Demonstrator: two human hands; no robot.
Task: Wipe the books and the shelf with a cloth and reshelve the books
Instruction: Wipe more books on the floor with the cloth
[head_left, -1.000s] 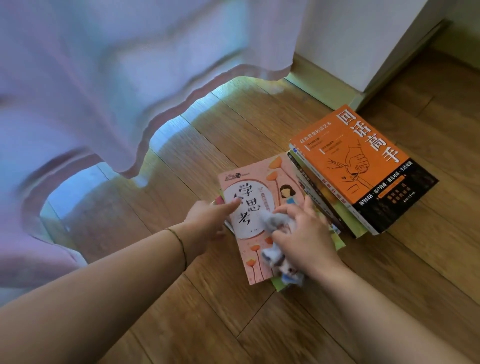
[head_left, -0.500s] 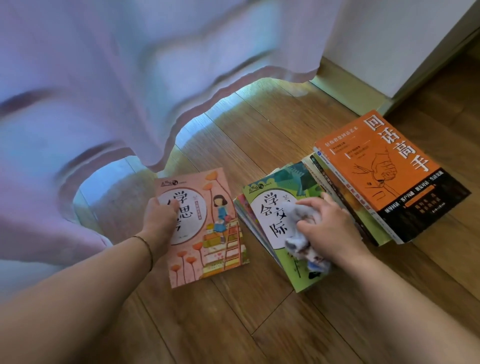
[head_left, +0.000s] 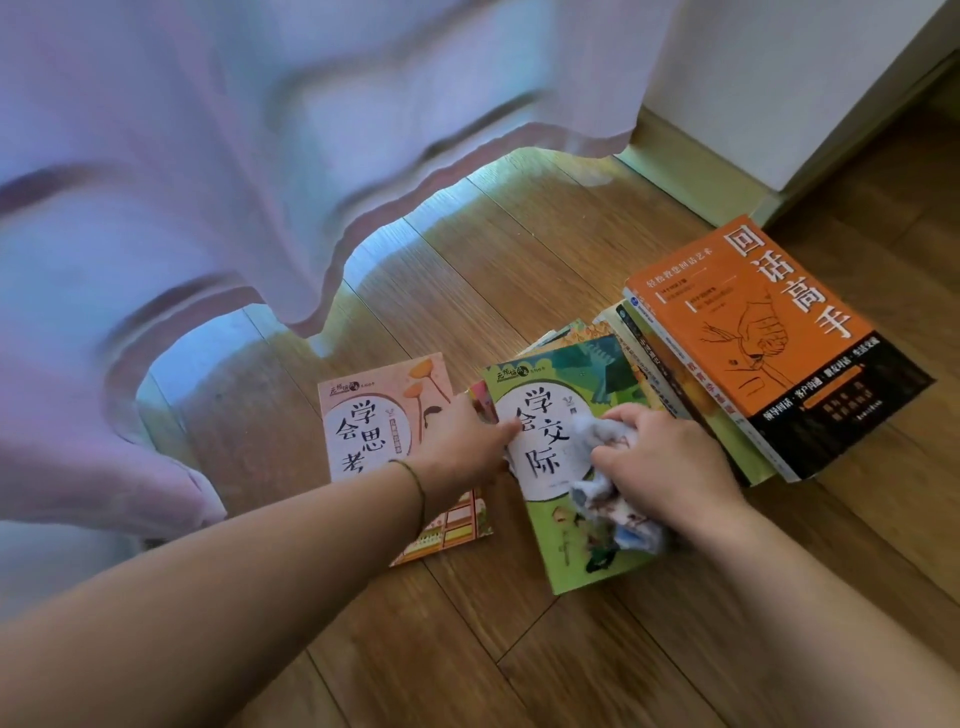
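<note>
Pressing crumpled pale cloth on green book, right hand

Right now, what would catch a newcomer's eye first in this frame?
The orange book topping the stack at right stands out brightest. At centre, the right hand grips a crumpled cloth on the green book, while the left hand touches its edge. A pale curtain fills the upper left, above a pink book on the floor.
</note>
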